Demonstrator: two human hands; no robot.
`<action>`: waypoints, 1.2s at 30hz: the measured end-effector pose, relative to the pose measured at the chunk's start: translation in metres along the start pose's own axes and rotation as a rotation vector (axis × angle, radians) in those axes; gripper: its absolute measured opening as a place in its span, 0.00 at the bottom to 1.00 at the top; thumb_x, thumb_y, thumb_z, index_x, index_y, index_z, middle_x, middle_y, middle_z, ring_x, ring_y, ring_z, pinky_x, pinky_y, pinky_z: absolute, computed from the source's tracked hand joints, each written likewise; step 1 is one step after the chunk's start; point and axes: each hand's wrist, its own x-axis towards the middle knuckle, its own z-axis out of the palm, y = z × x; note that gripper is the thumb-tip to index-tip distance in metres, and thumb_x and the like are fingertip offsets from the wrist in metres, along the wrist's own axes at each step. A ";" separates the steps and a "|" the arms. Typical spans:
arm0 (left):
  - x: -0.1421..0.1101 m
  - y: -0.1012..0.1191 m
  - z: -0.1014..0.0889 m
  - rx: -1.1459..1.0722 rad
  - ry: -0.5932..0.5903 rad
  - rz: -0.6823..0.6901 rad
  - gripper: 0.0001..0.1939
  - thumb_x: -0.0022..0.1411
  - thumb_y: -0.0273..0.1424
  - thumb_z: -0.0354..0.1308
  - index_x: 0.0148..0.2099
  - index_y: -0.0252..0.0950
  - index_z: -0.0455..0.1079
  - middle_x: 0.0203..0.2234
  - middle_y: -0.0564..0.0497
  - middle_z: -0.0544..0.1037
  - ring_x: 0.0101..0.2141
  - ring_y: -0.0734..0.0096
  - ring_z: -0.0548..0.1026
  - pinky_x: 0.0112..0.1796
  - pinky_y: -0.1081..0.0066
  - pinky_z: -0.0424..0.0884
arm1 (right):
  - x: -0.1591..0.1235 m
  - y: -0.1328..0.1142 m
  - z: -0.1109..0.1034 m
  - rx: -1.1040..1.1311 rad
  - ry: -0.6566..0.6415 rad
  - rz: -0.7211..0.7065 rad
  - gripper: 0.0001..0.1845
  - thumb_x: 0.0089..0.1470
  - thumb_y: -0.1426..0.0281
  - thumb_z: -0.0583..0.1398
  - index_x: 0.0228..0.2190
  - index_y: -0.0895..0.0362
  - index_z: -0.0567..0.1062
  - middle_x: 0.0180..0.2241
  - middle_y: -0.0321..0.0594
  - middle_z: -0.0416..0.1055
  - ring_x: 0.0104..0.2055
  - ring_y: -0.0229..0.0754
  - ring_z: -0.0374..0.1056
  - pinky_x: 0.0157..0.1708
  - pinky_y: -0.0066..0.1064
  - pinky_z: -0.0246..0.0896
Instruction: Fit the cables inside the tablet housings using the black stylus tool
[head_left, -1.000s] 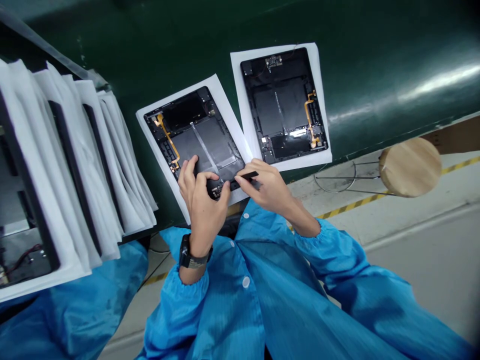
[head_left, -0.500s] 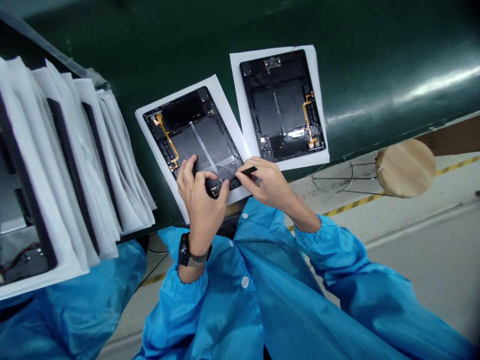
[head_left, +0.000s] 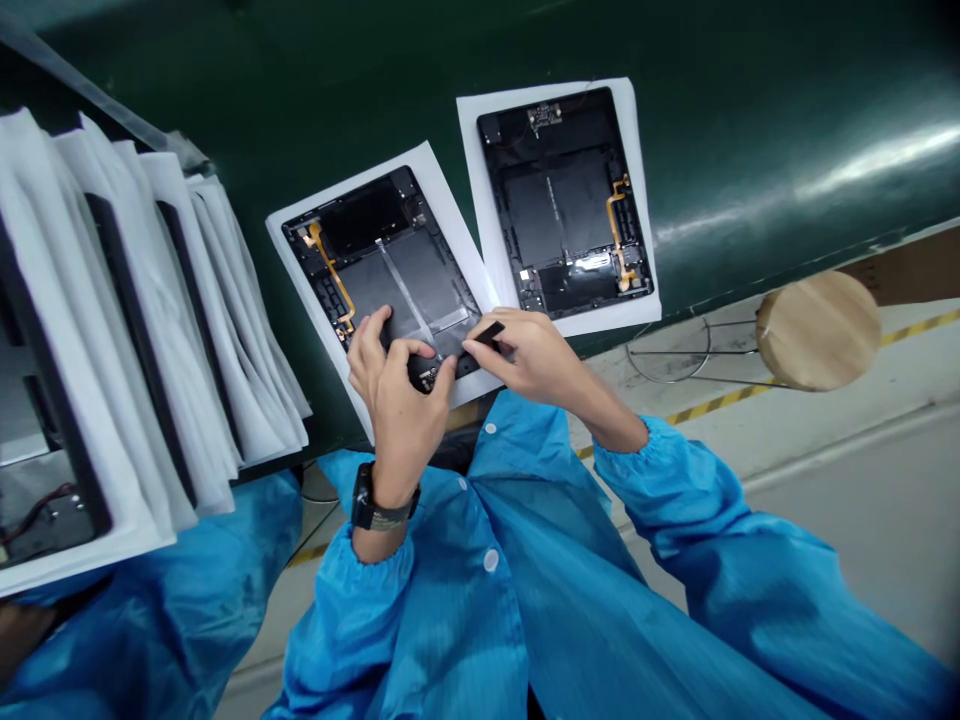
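Observation:
In front of me an opened tablet point(head_left: 409, 285) lies on a white sheet, its battery, orange flex cable and silver strip showing. My left hand point(head_left: 405, 405) rests on its near left edge with fingers apart, the thumb and index finger around a small circuit board point(head_left: 428, 379). Between the fingertips of my right hand point(head_left: 532, 350) is a small flat black strip point(head_left: 490, 334), over the tablet's near right corner. I cannot make out whether the strip touches the tablet. A second opened tablet point(head_left: 555, 215) lies on its own white sheet to the right.
Several tablet housings between white sheets point(head_left: 97, 330) stand in a row at the left. The green table point(head_left: 720, 130) has its near edge just before me. A wooden stool point(head_left: 817, 330) stands at the right on the floor. Beside me at lower left is another person's blue sleeve point(head_left: 187, 600).
My right hand has shifted slightly left and up, and the black strip in it is tilted more steeply. My left hand stays in place on the tablet. The view has moved a little.

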 end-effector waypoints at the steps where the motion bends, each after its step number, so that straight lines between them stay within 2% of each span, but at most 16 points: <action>1: 0.000 0.000 0.000 0.001 0.000 0.003 0.09 0.62 0.32 0.67 0.39 0.40 0.68 0.69 0.42 0.63 0.71 0.47 0.55 0.68 0.45 0.51 | 0.000 0.001 0.001 -0.006 -0.001 0.003 0.12 0.68 0.66 0.58 0.34 0.57 0.77 0.34 0.42 0.79 0.37 0.42 0.72 0.38 0.34 0.63; 6: 0.000 -0.001 0.000 0.015 0.004 0.012 0.09 0.62 0.33 0.67 0.39 0.41 0.69 0.69 0.42 0.63 0.70 0.46 0.57 0.67 0.43 0.53 | 0.000 0.003 0.002 -0.012 0.006 -0.020 0.12 0.68 0.67 0.58 0.32 0.56 0.75 0.34 0.43 0.79 0.39 0.43 0.73 0.40 0.35 0.65; 20: 0.001 0.001 -0.002 0.037 -0.002 0.012 0.10 0.61 0.33 0.68 0.38 0.40 0.69 0.68 0.41 0.64 0.69 0.45 0.58 0.66 0.43 0.55 | 0.007 0.006 -0.005 -0.028 0.011 -0.030 0.14 0.68 0.68 0.57 0.29 0.57 0.73 0.30 0.38 0.74 0.28 0.36 0.62 0.31 0.31 0.55; 36: 0.005 0.002 -0.004 0.062 -0.007 0.020 0.12 0.61 0.36 0.68 0.38 0.41 0.67 0.66 0.41 0.66 0.68 0.43 0.59 0.65 0.43 0.55 | 0.011 0.002 -0.010 -0.017 0.031 0.019 0.12 0.66 0.68 0.57 0.29 0.56 0.72 0.26 0.36 0.71 0.27 0.37 0.63 0.31 0.32 0.57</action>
